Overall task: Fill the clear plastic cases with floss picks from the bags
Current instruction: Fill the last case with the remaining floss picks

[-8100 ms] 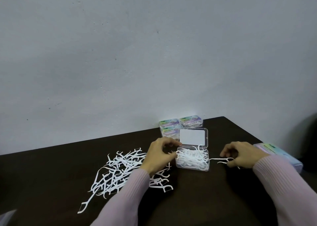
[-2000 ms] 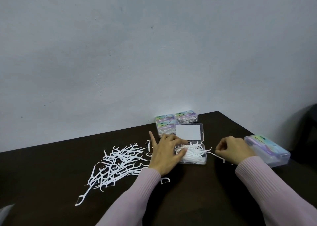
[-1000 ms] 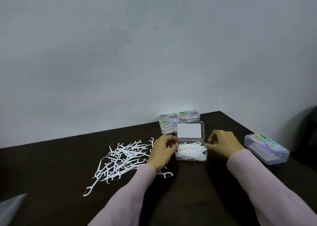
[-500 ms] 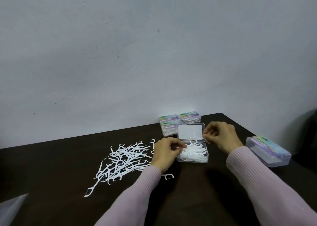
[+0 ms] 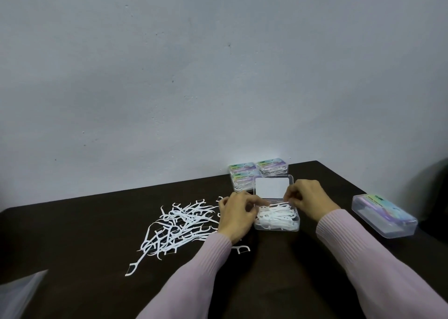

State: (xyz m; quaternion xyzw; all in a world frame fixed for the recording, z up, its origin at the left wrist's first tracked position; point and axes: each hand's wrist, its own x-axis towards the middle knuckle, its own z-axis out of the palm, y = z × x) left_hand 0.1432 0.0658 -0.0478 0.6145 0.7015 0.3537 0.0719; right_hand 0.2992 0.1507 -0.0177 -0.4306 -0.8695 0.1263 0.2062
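My left hand (image 5: 238,215) and right hand (image 5: 306,198), fingers curled, flank the open clear case (image 5: 277,225); whether either pinches a pick, I cannot tell. Floss picks (image 5: 276,213) heap between my fingertips. Risk: protruding picks may jam the lid (image 5: 271,187) or spill. Loose pile (image 5: 179,226) lies left.
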